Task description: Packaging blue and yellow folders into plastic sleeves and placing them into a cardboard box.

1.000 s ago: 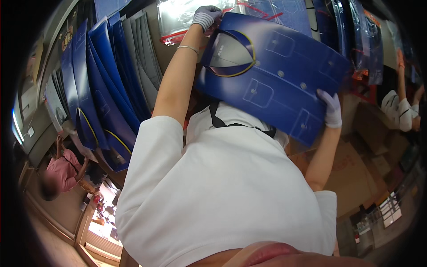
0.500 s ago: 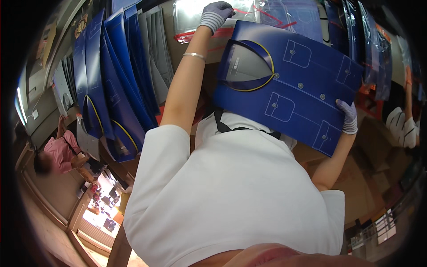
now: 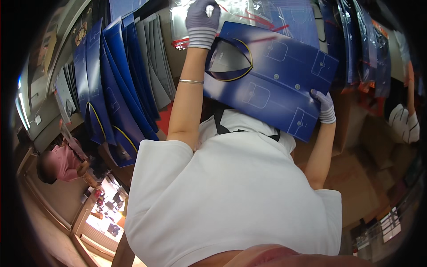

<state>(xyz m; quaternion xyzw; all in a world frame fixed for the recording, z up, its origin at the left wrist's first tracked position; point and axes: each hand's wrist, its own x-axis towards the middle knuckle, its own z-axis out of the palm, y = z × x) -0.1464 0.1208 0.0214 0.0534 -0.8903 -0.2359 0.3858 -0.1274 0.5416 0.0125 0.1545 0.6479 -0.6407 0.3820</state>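
Note:
A flat blue card printed like a buttoned jacket (image 3: 284, 75), with a grey collar opening edged in yellow, lies tilted in front of my chest. My right hand (image 3: 324, 106), in a lilac knit glove with a striped cuff, grips its lower right edge. My left hand (image 3: 203, 21), gloved the same way, is raised by the card's upper left corner, over clear plastic bags (image 3: 179, 22) with red strips. Its fingers are curled towards the thumb in a pinch; whatever is between them is hidden.
Several blue jacket-printed cards (image 3: 116, 89) and grey cards (image 3: 153, 62) stand fanned out at my left. Plastic-wrapped blue pieces (image 3: 356, 44) are stacked at the right. Cardboard (image 3: 351, 191) sits below right. A person in pink (image 3: 66, 162) works at far left; another person's arm (image 3: 410, 84) shows at far right.
The blue card has shifted left, with my right hand still on its edge. My left hand has moved left and a little nearer, away from the red strips.

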